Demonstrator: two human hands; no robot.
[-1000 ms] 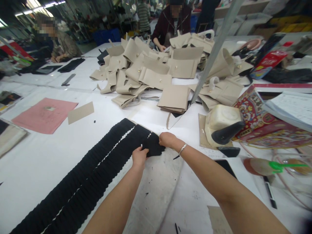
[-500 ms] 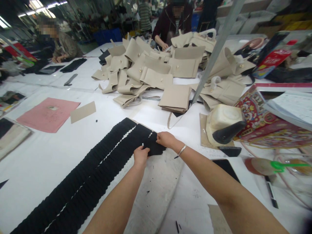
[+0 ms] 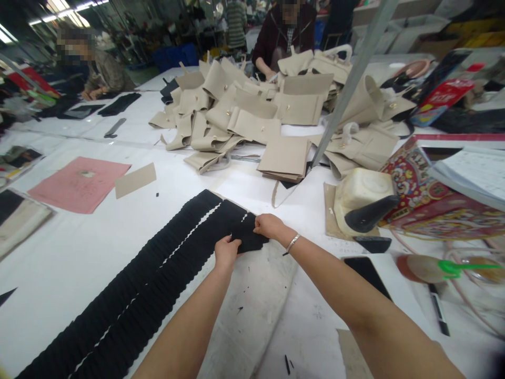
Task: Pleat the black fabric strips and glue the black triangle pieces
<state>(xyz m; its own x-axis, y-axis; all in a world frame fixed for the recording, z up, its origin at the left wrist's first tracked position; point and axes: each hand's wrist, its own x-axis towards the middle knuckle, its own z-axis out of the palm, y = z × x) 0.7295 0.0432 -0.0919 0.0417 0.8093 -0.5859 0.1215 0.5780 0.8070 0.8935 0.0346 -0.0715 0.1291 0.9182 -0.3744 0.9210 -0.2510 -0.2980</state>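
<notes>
So the left hand (image 3: 226, 255)'s pinching a black piece (image 3: 249, 240), fingers nearly closed, in front of the tan pile (image 3: 244, 117). The right hand (image 3: 270, 226)'s gripping it too, fingers curled in, with black rows (image 3: 130, 287) lying pile-front as well.

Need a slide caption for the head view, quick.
Left hand and right hand hold a black piece beside two long black rows, a beige heap beyond.

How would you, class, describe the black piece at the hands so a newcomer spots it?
On the white table, two long black rows slant up from the lower left. Beside their upper right end is the black piece. Unlike the rows, it has the left hand and right hand on it.
</notes>
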